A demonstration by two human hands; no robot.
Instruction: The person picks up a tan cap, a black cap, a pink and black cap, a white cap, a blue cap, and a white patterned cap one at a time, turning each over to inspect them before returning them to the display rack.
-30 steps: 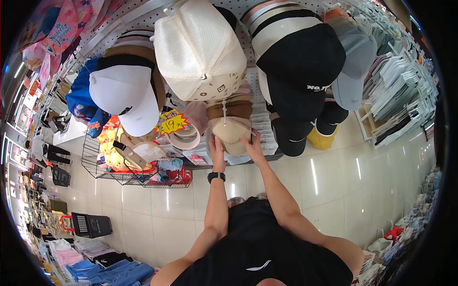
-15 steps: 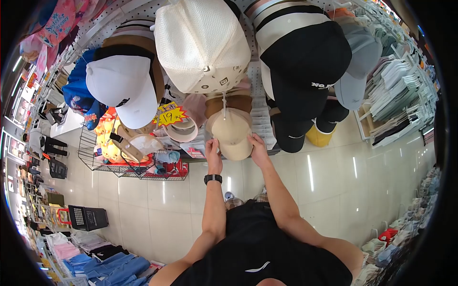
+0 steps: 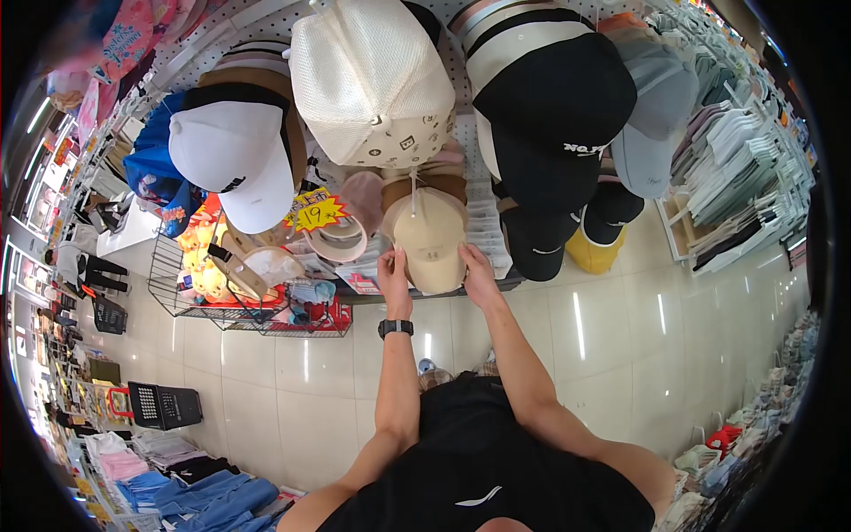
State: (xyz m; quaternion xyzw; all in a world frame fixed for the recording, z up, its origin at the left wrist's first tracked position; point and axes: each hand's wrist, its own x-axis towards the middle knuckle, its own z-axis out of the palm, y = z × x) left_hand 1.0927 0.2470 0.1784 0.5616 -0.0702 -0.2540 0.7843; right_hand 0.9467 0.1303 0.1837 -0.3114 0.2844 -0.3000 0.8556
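Note:
A beige baseball cap (image 3: 429,232) hangs at the front of a lower row of caps, its brim facing me. At the brim's left edge, my left hand (image 3: 393,273) has its fingers closed on the cap. My right hand (image 3: 477,273) grips the opposite edge of the brim. Behind it sits a brown cap (image 3: 396,189), mostly hidden. Above hangs a large cream mesh cap (image 3: 368,84) with small dark printed marks. A metal hook end (image 3: 413,182) shows just over the beige cap's crown.
White cap (image 3: 232,151) and a yellow price sign (image 3: 316,211) are to the left; black caps (image 3: 557,106) hang to the right. Below the sign stands a wire basket (image 3: 191,301) with plush toys. Shirts on hangers (image 3: 727,177) fill the right rack. A black shopping basket (image 3: 164,404) rests on the floor.
The beige cap's front has turned slightly more toward me, with both hands still at its brim. The view has shifted slightly, and the hanging caps appear a little displaced.

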